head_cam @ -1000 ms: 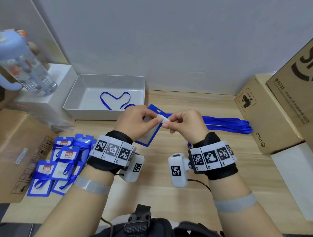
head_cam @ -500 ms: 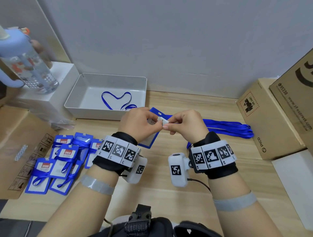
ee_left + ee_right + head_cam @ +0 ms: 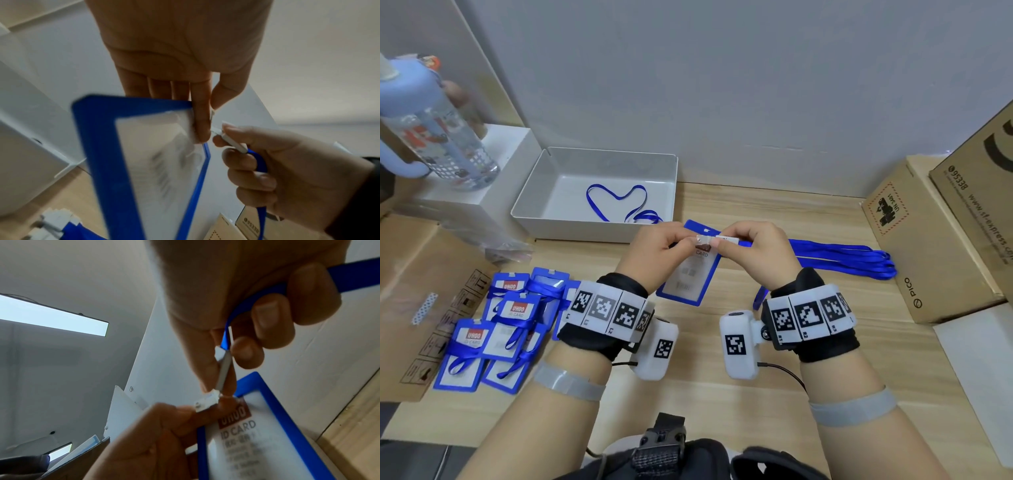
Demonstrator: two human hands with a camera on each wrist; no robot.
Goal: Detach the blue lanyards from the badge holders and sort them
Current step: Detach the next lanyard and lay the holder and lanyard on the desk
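Note:
My left hand [image 3: 671, 245] pinches the top of a blue badge holder [image 3: 690, 277] above the table, its ID card facing me [image 3: 246, 443]. My right hand [image 3: 743, 245] pinches the white clip [image 3: 224, 369] at the end of a blue lanyard [image 3: 842, 255], which trails right across the table. The clip's tip meets the holder's clear tab [image 3: 205, 402] between both thumbs. From the left wrist view the holder [image 3: 98, 162] hangs below my fingers [image 3: 202, 123], with the clip [image 3: 232, 142] just right of them.
A white tray [image 3: 537, 202] at the back left holds one loose blue lanyard [image 3: 616, 202]. Several badge holders with lanyards wrapped around them [image 3: 506, 322] lie at the left. Cardboard boxes [image 3: 935, 240] stand at the right, and a water bottle [image 3: 431, 130] at the far left.
Both hands stay together at the clip with only small finger shifts. The head view has drifted slightly, so the scene sits a little further right.

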